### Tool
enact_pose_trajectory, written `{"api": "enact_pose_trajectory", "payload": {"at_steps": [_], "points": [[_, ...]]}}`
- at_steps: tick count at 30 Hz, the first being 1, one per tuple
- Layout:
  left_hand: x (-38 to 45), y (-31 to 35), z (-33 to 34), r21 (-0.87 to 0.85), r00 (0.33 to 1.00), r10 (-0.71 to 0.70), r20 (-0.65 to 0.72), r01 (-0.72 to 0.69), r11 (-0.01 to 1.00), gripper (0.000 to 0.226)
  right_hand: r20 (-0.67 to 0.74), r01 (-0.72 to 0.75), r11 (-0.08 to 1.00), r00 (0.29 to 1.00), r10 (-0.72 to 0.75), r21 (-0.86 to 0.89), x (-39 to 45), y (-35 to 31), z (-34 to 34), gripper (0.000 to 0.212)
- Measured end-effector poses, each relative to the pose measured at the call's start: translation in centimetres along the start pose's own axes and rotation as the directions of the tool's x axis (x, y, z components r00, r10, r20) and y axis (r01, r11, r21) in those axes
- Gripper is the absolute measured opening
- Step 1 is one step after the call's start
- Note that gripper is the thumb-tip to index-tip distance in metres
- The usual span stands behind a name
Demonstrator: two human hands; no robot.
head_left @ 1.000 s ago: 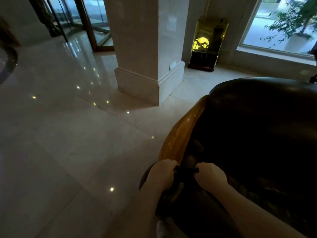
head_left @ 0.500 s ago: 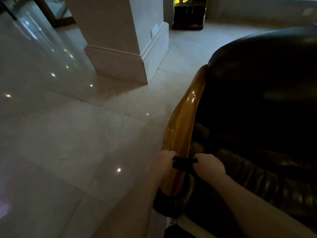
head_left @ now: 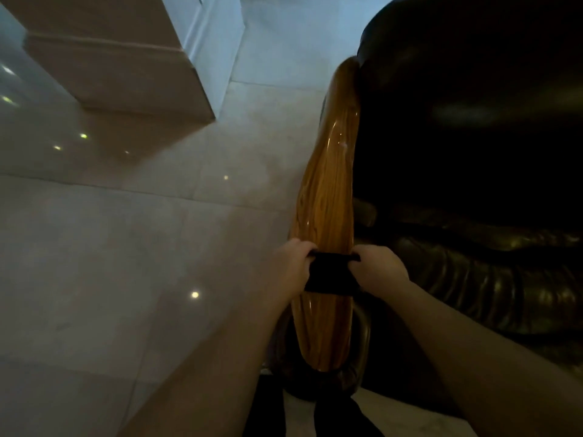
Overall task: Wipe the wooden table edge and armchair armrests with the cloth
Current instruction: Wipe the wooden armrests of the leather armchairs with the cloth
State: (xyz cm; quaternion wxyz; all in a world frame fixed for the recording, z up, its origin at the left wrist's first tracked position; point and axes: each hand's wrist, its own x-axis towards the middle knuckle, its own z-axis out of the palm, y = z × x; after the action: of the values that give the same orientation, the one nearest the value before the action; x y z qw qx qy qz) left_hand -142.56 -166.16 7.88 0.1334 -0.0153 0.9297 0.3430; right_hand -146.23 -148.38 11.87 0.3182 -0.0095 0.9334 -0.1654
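Both hands stretch the cloth [head_left: 331, 272] (seemingly black) across the armrest [head_left: 328, 190].

Armrest [head_left: 328, 197]: glossy golden-brown, dark streaked grain. Cloth [head_left: 329, 274]: black. Armchair leather [head_left: 473, 152], at 3 o'clock: near-black. Floor [head_left: 126, 247]: pale grey tiles.

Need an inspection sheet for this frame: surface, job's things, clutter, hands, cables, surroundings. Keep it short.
Surface: glossy wooden armrest runs away from the camera along the side of a dark leather armchair; highlights show on the wood.
Job's things: dark cloth stretched across the armrest near its closer end. No table in view.
Clutter: nothing seen.
Hands: left hand grips the cloth's left end, right hand its right end, one on each side of the armrest.
Cables: nothing seen.
Surroundings: polished tiled floor with light reflections; pale pillar base at upper left. Dim lighting.
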Motion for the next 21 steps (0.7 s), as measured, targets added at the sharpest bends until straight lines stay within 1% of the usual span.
{"api": "enact_pose_trajectory", "payload": {"at_steps": [6, 8, 12, 15, 17, 19, 21], "points": [[4.7, -1.5, -0.3, -0.016, 0.973, 0.129, -0.191, -0.134, 0.991, 0.027, -0.213, -0.034, 0.989, 0.975, 0.065, 0.146, 4.5, -1.4, -0.2, 0.014], [5.9, -1.2, -0.9, 0.006, 0.956, 0.171, -0.237, -0.175, 0.985, 0.027, -0.279, -0.03, 0.987, 0.957, 0.074, 0.159, 5.5, -1.6, -0.3, 0.015], [8.9, -0.6, -1.3, -0.001, 0.945, 0.156, -0.288, -0.163, 0.987, 0.028, -0.36, -0.012, 0.981, 0.929, 0.082, 0.192, 7.7, -1.7, -0.7, 0.015], [11.0, -0.3, -1.5, 0.018, 0.934, 0.175, -0.312, -0.178, 0.984, 0.026, -0.454, -0.019, 0.973, 0.883, 0.123, 0.228, 10.3, -1.2, -0.7, 0.019], [11.9, -0.3, -0.9, 0.023, 0.931, 0.176, -0.32, -0.178, 0.984, 0.027, -0.515, -0.023, 0.977, 0.847, 0.132, 0.213, 11.4, -0.9, -0.3, 0.02], [12.2, -0.4, -0.2, 0.074, 0.915, 0.14, -0.379, -0.121, 0.99, 0.03, -0.587, 0.0, 0.986, 0.803, 0.099, 0.165, 12.0, -0.8, 0.4, 0.026], [12.2, -0.6, 0.6, 0.17, 0.878, 0.127, -0.461, -0.054, 0.984, 0.036, -0.676, -0.01, 0.995, 0.732, 0.077, 0.102, 12.2, -1.0, 1.1, 0.039]]}}
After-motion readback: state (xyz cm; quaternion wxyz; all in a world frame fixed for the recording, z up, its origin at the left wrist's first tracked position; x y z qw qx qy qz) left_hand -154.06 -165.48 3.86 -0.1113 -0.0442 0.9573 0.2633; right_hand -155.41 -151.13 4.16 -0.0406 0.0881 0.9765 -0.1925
